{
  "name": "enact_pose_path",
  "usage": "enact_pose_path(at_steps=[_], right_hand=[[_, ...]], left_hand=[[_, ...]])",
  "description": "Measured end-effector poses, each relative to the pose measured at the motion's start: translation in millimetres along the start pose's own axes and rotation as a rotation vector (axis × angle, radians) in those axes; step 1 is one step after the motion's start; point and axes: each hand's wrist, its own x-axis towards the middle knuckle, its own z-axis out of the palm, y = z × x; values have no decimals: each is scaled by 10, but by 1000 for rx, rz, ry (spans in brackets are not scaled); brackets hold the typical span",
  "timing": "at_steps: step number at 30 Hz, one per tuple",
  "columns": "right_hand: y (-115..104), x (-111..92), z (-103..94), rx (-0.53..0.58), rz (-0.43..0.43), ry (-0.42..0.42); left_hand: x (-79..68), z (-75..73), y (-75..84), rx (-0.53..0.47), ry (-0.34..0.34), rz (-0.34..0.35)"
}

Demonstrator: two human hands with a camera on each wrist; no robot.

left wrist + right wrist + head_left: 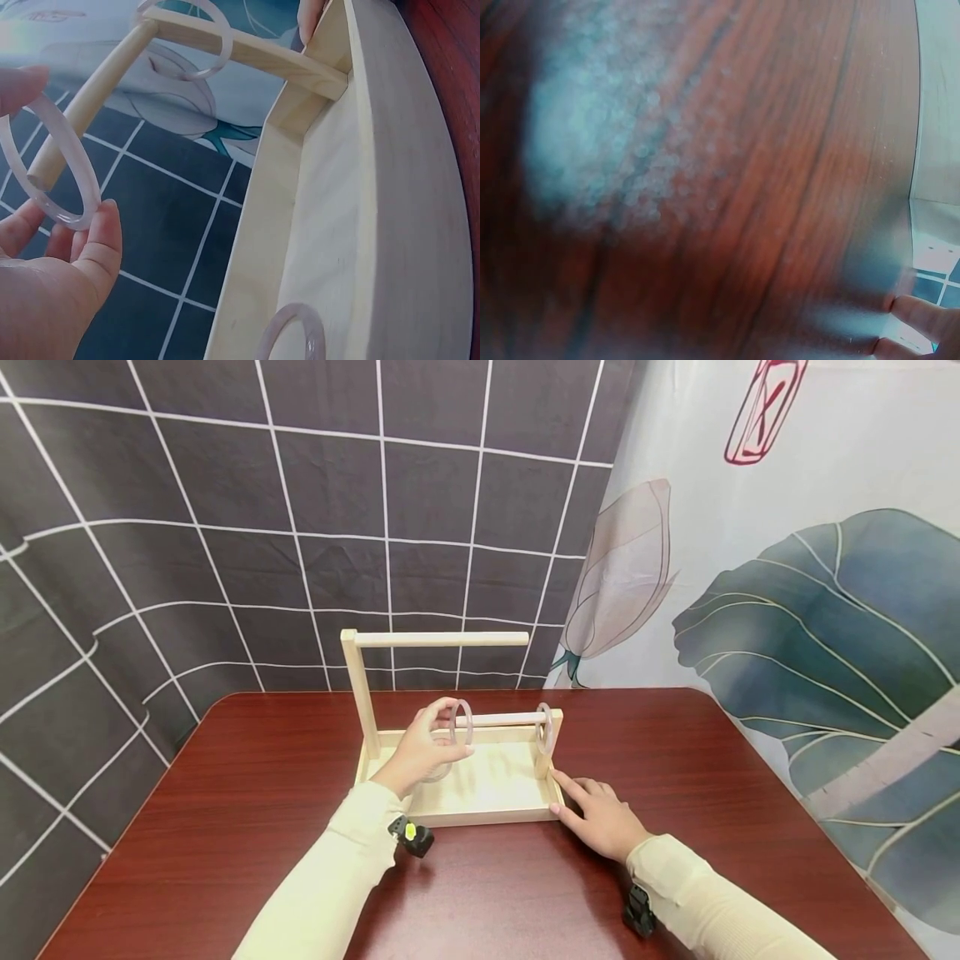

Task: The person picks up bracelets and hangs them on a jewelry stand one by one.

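My left hand (418, 750) pinches a pale translucent bangle (82, 169) between thumb and fingers. In the left wrist view the bangle encircles the free end of the lower wooden rod (97, 101). Another bangle (543, 728) hangs at the rod's other end, against the short post (551, 743). A further bangle (296, 319) is in the wooden tray (487, 817) of the stand, partly behind the left hand in the head view. My right hand (603, 820) rests its extended fingers against the tray's right end; only some fingertips (915, 315) show in the right wrist view.
A taller post (360, 693) rises at the tray's left end, bearing an upper rod (442, 639) that reaches right above the lower one. The stand sits on a reddish-brown table (255, 793). Behind hang a dark gridded cloth (315, 568) and a leaf-patterned cloth (825, 635).
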Motion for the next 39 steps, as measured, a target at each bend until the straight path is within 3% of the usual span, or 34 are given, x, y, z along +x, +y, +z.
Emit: enact_pose_path(at_steps=[17,31,39], right_hand=[[30,12,31,-7,-9,10],[14,3,7,2,1,-3],[7,8,0,4,8,-12]], left_hand=[[61,124,-79,-123,-11,-48],[134,211,-184,-338,-39,-84],[140,248,-177,-347,-55,-104]])
